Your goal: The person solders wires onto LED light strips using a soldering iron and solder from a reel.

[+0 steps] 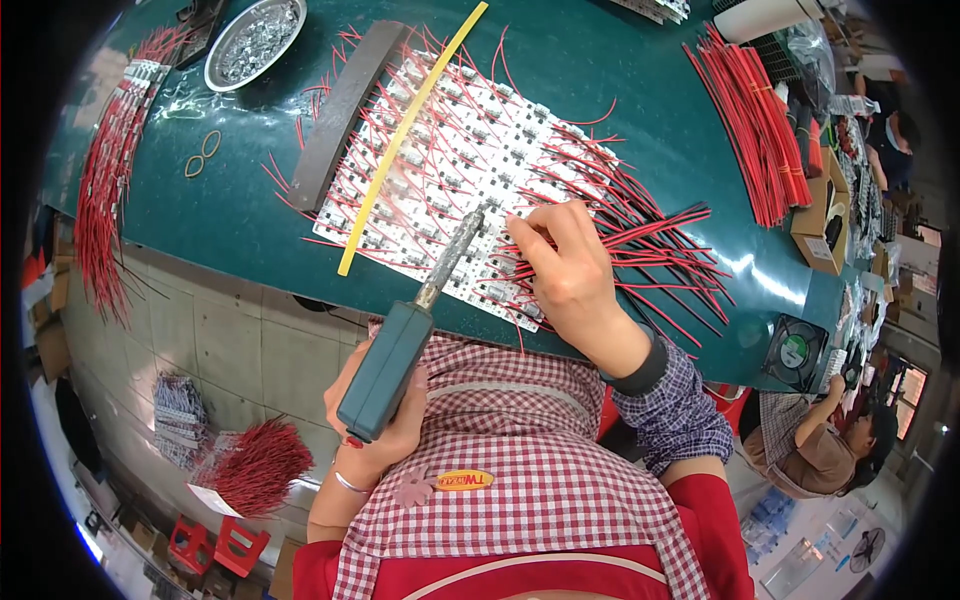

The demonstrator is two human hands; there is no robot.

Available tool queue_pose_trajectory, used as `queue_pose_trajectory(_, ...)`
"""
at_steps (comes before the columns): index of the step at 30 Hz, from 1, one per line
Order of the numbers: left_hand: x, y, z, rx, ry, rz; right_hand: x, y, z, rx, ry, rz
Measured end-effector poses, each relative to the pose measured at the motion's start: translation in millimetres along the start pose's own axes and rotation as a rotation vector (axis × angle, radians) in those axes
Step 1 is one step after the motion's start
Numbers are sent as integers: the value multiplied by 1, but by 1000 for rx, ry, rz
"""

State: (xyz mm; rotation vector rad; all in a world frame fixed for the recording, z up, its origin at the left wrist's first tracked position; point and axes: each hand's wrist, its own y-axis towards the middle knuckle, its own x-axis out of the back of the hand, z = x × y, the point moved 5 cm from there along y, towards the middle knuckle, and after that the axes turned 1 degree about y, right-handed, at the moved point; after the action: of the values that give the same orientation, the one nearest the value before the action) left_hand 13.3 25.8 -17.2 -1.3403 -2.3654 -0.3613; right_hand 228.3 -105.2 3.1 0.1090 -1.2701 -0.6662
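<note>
A dark green soldering gun (385, 372) is gripped in my left hand (402, 425). Its metal tip reaches up to a panel of white circuit boards (512, 150) on the table. Beside the tip, my right hand (578, 278) is closed in a pinch on a thin wire at the panel, though the fingers mostly hide it. Red and black wires (660, 250) fan out to the right from under that hand. Finer red wires stand over the panel's left half. Across them lie a yellow strip (408, 135) and a dark flat bar (345, 125).
The green table (240, 180) carries a metal bowl of small parts (254, 45), rubber bands (203, 154), a wired-board bundle (115, 150) at its left edge and red wire bundles (750, 125) at right. A small black fan (795, 348) sits near the right corner. Another person (825, 440) works at right.
</note>
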Motion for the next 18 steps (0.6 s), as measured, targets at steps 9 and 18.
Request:
queue_pose_trajectory(9, 1, -4, 2, 24, -54, -76, 8, -7, 9, -101, -53, -52)
queue_pose_trajectory(18, 5, -8, 2, -3, -32, -79, 1, -15, 16, -157, 25, 50)
